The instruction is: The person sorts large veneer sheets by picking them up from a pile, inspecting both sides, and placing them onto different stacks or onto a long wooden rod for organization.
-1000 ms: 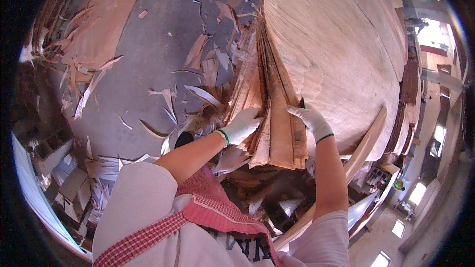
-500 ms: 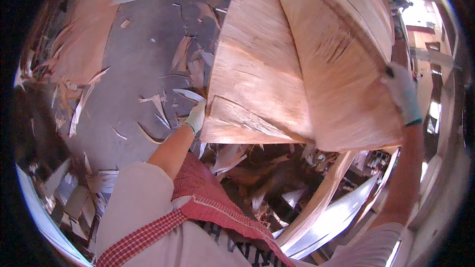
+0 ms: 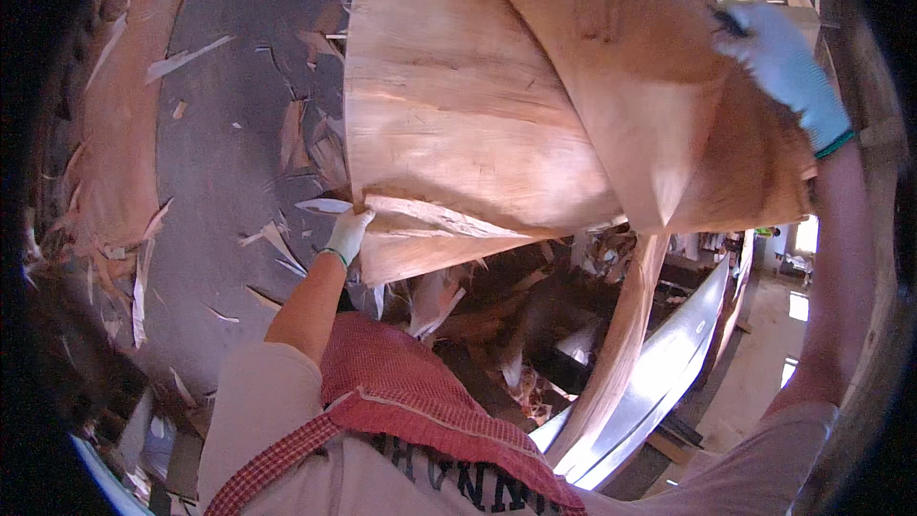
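Note:
A large, thin sheet of wood veneer (image 3: 458,124) spreads across the middle, with a flap folded over it and a split near its close left corner. At that corner my left hand (image 3: 349,232), in a pale glove, is closed on the veneer edge. Beside those fingers lies a pale pointed sliver (image 3: 323,205). My right hand (image 3: 778,62), in a pale glove with a green cuff, is raised at the sheet's far right side and smeared by motion. A small dark thing (image 3: 731,23) shows at its closed fingertips; its kind is unclear.
On the left, a grey surface (image 3: 224,153) carries several torn veneer scraps (image 3: 275,242). Another reddish veneer sheet (image 3: 119,134) lies at the far left. Below the sheet are dark gaps with debris, a curved wooden strip (image 3: 621,339) and a shiny pale panel (image 3: 659,382).
My right hand has moved up and away, toward the far right. The veneer sheet has shifted left in view, and its near right edge has lifted. My left hand keeps its hold on the corner.

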